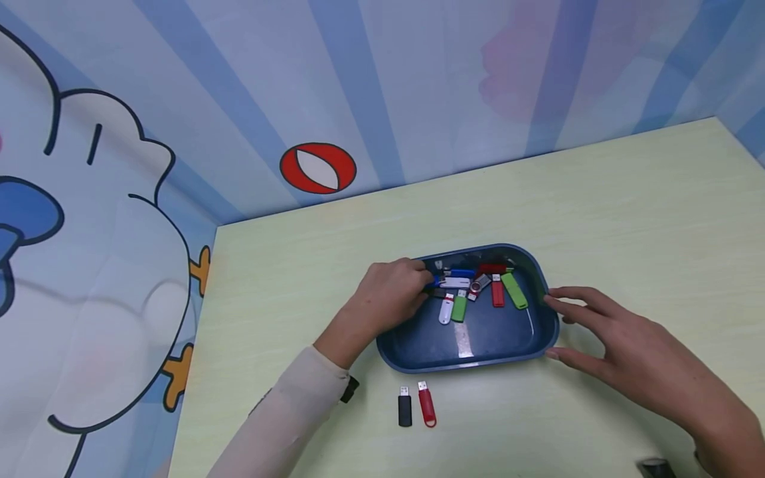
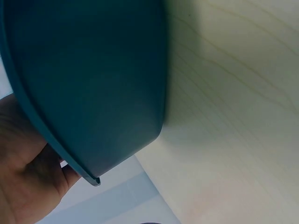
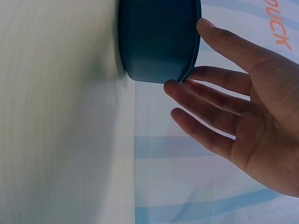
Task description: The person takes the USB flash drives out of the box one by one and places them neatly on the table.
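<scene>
In the head view my left hand (image 1: 391,292) reaches over the left end of a dark blue tray (image 1: 412,362), its curled fingertips right at a blue USB flash drive (image 1: 435,281). I cannot tell whether it grips that drive; in the left wrist view the tray's wall hides the fingertips. Loosely spread, my right hand (image 1: 627,345) touches the tray's right rim with thumb and fingertips. Inside the tray lie several USB flash drives, among them a green one (image 1: 514,291), a red one (image 1: 497,292) and a white one (image 1: 446,309).
On the pale table (image 1: 287,279), in front of the tray, lie a black USB flash drive (image 1: 405,408) and a red one (image 1: 427,405) side by side. A dark object (image 1: 655,467) shows at the bottom right. Behind the table stands a patterned blue wall (image 1: 418,86).
</scene>
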`<act>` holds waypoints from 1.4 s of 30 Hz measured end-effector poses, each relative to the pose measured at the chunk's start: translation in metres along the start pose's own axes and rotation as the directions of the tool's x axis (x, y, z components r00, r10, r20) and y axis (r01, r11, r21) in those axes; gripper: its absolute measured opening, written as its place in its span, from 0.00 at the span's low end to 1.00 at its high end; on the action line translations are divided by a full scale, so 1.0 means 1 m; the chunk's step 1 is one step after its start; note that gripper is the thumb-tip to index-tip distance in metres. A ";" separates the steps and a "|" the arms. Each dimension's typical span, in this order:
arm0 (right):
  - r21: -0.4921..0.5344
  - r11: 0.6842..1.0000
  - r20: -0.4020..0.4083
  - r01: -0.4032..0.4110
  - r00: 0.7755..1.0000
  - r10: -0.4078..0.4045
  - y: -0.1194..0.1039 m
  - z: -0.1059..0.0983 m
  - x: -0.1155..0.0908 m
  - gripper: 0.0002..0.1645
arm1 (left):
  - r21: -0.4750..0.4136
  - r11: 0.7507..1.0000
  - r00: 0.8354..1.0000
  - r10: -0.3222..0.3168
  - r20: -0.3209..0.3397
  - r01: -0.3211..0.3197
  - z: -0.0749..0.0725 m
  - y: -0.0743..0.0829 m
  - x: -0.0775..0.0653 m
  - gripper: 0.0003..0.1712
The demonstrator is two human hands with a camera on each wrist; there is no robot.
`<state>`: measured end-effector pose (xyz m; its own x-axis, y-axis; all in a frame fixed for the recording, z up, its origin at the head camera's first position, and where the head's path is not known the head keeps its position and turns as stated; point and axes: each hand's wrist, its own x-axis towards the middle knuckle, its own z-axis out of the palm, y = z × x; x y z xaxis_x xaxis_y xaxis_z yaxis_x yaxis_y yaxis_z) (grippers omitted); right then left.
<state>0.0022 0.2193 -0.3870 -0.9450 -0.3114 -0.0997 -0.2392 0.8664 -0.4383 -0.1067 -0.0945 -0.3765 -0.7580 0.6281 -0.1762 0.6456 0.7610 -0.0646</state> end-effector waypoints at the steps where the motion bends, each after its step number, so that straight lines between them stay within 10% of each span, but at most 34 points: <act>1: 0.000 1.000 0.002 0.001 1.000 -0.001 0.000 0.000 0.000 0.43 | -0.001 1.000 1.000 0.001 0.001 -0.001 0.000 0.000 0.000 0.17; 42: 0.001 1.000 0.004 0.000 1.000 0.000 0.000 0.001 0.000 0.42 | -0.014 1.000 0.996 0.026 -0.082 -0.028 0.010 0.001 0.001 0.15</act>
<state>0.0020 0.2191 -0.3875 -0.9443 -0.3124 -0.1031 -0.2386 0.8661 -0.4392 -0.1056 -0.0946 -0.3863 -0.7457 0.6592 -0.0969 0.6649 0.7455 -0.0460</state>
